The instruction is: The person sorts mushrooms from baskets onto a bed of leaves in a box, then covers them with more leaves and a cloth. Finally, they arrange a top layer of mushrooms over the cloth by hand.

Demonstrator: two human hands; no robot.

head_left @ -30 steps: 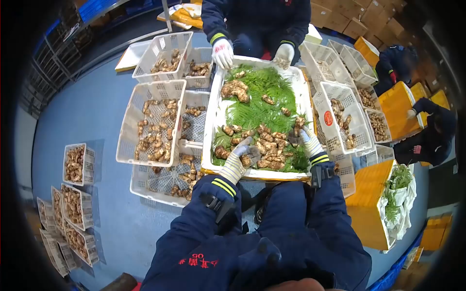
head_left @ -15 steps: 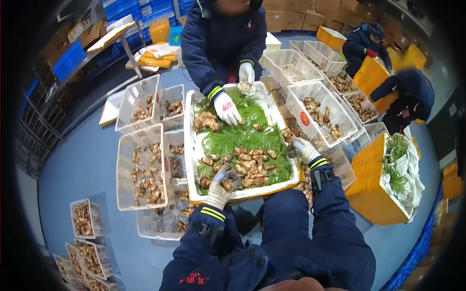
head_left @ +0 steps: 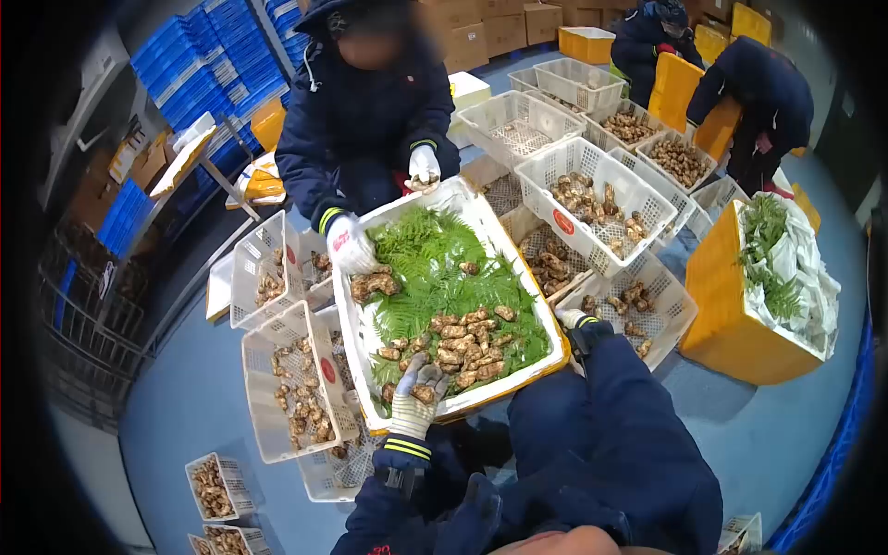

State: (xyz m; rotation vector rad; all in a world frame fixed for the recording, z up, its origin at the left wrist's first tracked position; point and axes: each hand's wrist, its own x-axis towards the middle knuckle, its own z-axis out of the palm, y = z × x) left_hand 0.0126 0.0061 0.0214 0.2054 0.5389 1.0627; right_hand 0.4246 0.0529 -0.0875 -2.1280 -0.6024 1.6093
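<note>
My left hand (head_left: 416,400), in a striped, grey-palmed glove, is curled around a mushroom (head_left: 423,394) at the near left corner of a white foam box (head_left: 548,359). Green fern leaves (head_left: 435,250) line this box, and a pile of stubby brown-and-white mushrooms (head_left: 467,347) lies on them toward me. My right hand (head_left: 575,318), gloved too, is just outside the box's right rim, over a white crate (head_left: 680,310) of mushrooms; its fingers are mostly hidden. Across the box, a co-worker's gloved hand (head_left: 351,244) touches a large mushroom clump (head_left: 375,284); their other hand (head_left: 424,168) holds something small.
Mushroom crates (head_left: 296,388) stand to the left, with more crates (head_left: 597,208) to the right. A yellow-sided box (head_left: 749,305) with ferns and white sheeting stands at far right. Two other people (head_left: 768,102) bend over boxes at the back. Blue trays (head_left: 199,74) are stacked behind.
My view has turned and tilted. My right hand has dropped from the box's right edge to beside it, over the crate. The co-worker's hand has moved from the ferns onto the mushroom clump.
</note>
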